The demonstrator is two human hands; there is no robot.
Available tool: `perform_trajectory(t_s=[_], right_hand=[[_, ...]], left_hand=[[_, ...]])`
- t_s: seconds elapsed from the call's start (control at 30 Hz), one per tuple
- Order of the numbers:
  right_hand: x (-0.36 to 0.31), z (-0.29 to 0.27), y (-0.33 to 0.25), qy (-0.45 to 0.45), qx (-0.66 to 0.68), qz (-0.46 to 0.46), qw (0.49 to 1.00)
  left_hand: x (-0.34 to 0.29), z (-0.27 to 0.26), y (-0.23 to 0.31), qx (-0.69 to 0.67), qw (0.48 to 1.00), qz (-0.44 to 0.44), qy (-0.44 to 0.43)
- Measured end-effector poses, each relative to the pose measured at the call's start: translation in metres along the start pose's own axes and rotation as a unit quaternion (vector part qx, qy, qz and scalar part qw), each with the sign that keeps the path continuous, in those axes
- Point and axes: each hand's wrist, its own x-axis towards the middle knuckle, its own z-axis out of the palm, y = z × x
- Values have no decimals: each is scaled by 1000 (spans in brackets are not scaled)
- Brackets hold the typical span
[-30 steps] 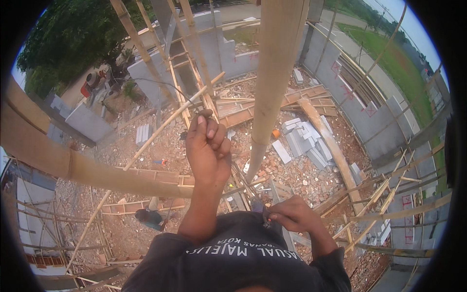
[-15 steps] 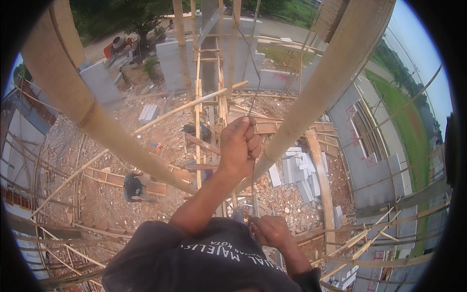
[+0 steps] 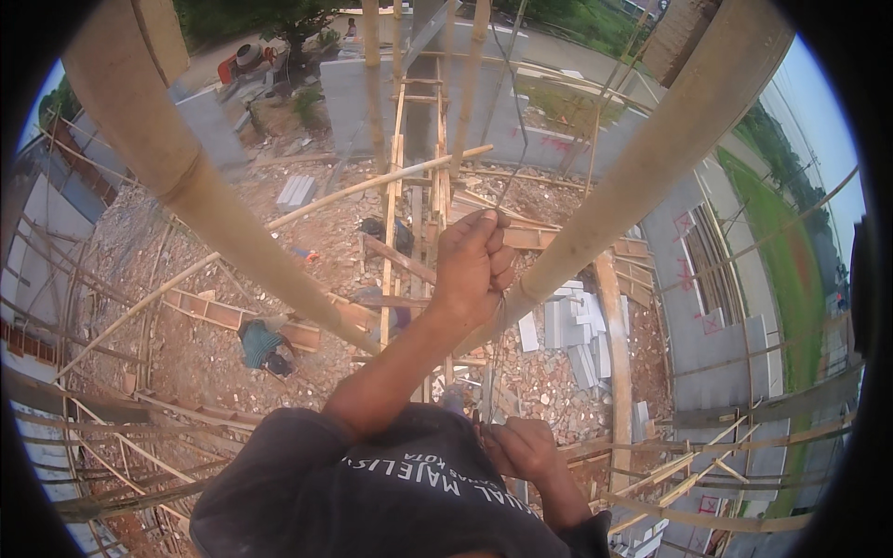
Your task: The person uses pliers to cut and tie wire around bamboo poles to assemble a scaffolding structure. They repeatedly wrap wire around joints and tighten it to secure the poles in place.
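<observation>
A thin dark cord, rope or wire, runs down from the top of the view between two thick bamboo poles. My left hand is raised at arm's length and closed around it, thumb on top. Below that fist the line continues down toward my body. There my right hand is closed on its lower stretch, close to my dark shirt. The fingers of the right hand partly hide what lies in them.
Thick bamboo poles slant down at left and right. Far below lies rubble-strewn ground with timber formwork and stacked pale blocks. Another person bends over there. A concrete mixer stands far left; block walls surround the site.
My view has shifted, so the scene sits further right. Both hands keep their grip, the left one slightly higher in the picture. The person below has changed posture.
</observation>
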Motion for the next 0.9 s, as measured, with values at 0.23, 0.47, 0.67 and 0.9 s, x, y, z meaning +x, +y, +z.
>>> perform_trajectory(t_s=[0.23,0.47,0.67,0.9], right_hand=[[-14,-15,95,231,-238,197,923],[-15,1,-4,13,-44,3,999],[-6,-58,79,402,-258,182,859],[-12,41,4,-97,99,102,985]], left_hand=[[-63,17,-19,-4,988,-148,-53],[-3,-14,-8,82,995,48,1],[-48,-9,-24,-3,993,-111,-35],[3,-22,-7,46,999,-7,-15]])
